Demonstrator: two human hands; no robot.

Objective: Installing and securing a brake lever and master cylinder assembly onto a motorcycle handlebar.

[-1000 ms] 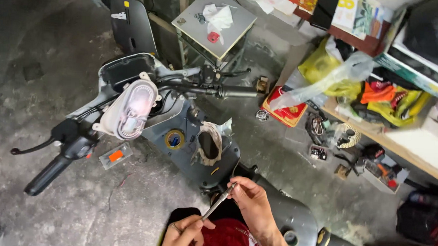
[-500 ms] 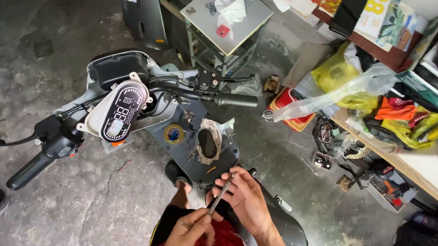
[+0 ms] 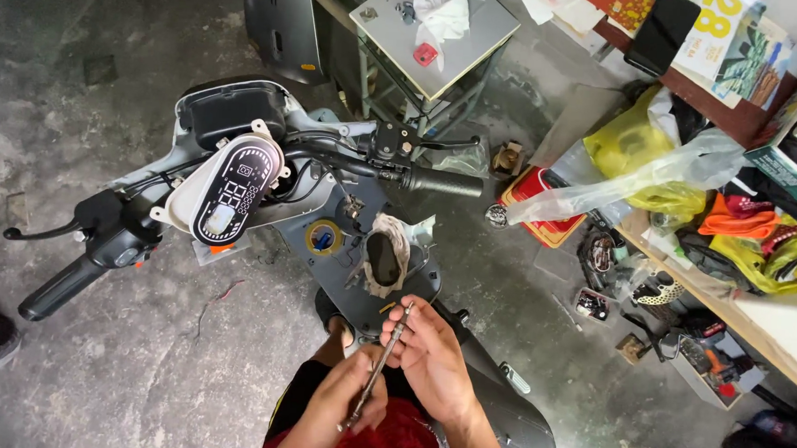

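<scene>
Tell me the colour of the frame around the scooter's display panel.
White: the display panel has a black face in a white frame, seen in the head view, the only one.

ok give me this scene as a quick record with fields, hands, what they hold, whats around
left hand: grips the lower end of a thin metal rod
right hand: pinches the rod's upper part
scooter: parked ahead, front panels off, dashboard display loose and tilted
handlebar grips: one far left, one right
small metal table: white rag on top
floor: bare concrete
</scene>
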